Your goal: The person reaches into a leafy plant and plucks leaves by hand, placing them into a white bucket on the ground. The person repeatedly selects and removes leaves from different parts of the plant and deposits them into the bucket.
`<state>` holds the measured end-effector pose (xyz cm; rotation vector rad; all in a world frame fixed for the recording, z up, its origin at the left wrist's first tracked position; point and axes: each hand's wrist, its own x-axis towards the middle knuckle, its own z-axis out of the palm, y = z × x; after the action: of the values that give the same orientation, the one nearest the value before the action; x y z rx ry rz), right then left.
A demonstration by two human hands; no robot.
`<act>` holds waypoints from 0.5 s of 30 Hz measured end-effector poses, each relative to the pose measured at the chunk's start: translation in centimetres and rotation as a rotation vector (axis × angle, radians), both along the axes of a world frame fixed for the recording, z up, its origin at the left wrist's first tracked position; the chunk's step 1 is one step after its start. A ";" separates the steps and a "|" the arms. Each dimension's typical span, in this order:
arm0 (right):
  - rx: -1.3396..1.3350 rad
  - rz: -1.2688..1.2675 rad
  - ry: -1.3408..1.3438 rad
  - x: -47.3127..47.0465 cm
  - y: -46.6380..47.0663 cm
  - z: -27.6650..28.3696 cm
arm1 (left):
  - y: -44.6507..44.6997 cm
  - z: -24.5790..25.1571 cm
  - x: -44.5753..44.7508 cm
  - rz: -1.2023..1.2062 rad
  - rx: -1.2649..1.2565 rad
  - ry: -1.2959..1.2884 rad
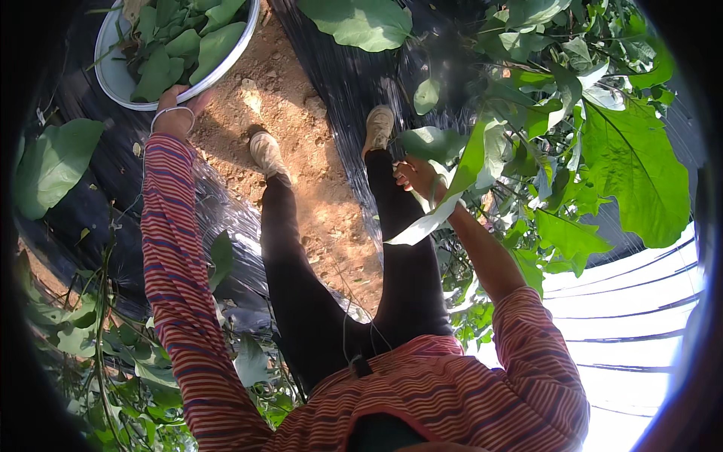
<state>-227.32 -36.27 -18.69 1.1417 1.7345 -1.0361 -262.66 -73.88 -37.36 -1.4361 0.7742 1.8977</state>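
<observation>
At the upper left, my left hand [175, 116], with a bangle at its wrist, grips the near rim of a pale round basin [110, 73]. Picked green leaves [164, 62] lie in a heap inside it. My right hand [417, 176] is beside my right shin, at the edge of the leafy plants, its fingers curled. Whether anything is between those fingers cannot be told. A large green leaf [471, 164] with a pale underside hangs across the right wrist and hides part of it.
Large-leaved plants [632, 164] crowd the right side, and more foliage [130, 361] grows at the lower left. Black plastic mulch film [316, 34] lies on both sides of a bare soil path [308, 192]. My shoes [266, 152] stand near the path.
</observation>
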 end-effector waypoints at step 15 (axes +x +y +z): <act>0.015 -0.618 0.655 -0.1 7.1 9.3 | 8.4 11.8 -1.3 -1.018 -0.076 0.563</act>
<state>-227.38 -29.21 -9.35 1.5045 1.9013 -1.9442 -263.98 -65.50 -25.60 -0.3209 1.4835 1.4070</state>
